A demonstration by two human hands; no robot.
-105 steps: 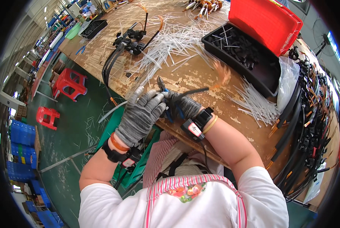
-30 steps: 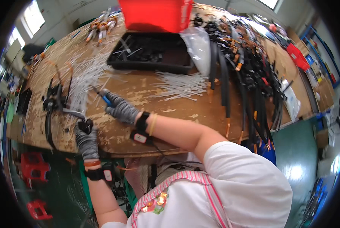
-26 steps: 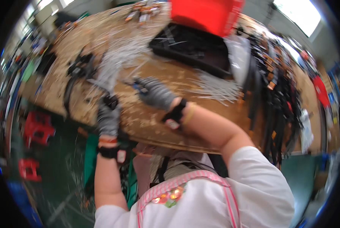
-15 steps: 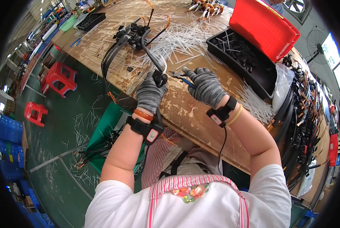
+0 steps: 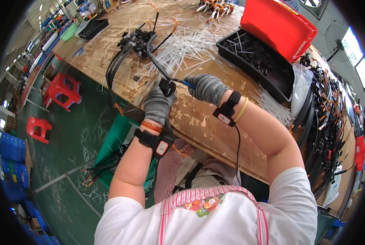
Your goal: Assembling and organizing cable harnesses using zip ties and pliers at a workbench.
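My left hand (image 5: 157,104), in a grey striped glove, is closed around a black cable with a black plastic clip (image 5: 167,87) on it. The cable runs up to a wire harness (image 5: 139,43) with black fittings and copper-coloured ends lying on the table. My right hand (image 5: 209,87), gloved alike, is wrapped round blue-handled cutting pliers (image 5: 188,84). Their tip is at the cable just above the clip; whether the jaws are closed is too small to tell.
White cable ties (image 5: 182,45) lie strewn over the worn wooden table (image 5: 199,118). A black tray (image 5: 247,65) of black parts stands beside a red bin (image 5: 276,28). Cable bundles (image 5: 321,122) are heaped at right; a green bin (image 5: 113,141) is below the table edge.
My right hand has moved left, bringing the pliers' tip against the cable by the clip, and its fingers have closed further. My left hand still holds the cable.
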